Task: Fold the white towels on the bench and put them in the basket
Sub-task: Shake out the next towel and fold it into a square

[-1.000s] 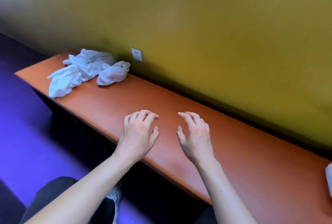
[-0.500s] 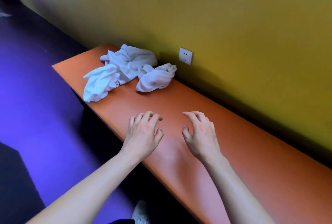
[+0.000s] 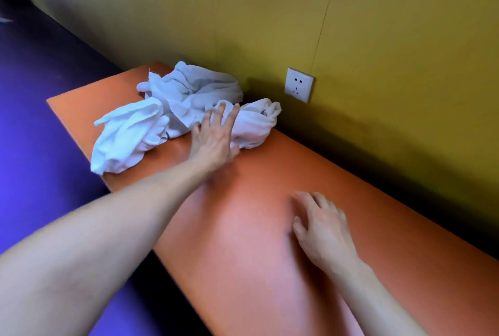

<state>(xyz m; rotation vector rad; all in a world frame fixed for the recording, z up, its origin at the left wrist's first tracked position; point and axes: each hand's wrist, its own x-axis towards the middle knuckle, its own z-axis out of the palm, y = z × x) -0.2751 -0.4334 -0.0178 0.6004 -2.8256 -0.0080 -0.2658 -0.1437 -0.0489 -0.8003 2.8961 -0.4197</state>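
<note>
A heap of crumpled white towels lies at the far left end of the orange bench (image 3: 256,227): one bundle on the left (image 3: 129,136), a larger one behind (image 3: 194,90), a smaller one on the right (image 3: 256,122). My left hand (image 3: 213,138) reaches out with straight, spread fingers that touch the right bundle and the heap's near edge. My right hand (image 3: 321,225) rests flat on the bare bench top nearer to me, fingers relaxed, holding nothing. No basket is in view.
A yellow wall (image 3: 351,25) runs close behind the bench, with a white socket (image 3: 299,84) just right of the towels. Purple floor (image 3: 40,119) drops away at the bench's left and front edges.
My left hand has stretched forward from the middle of the bench to the towel heap. The view has swung left and closer to the towels. My right hand stays on the bench.
</note>
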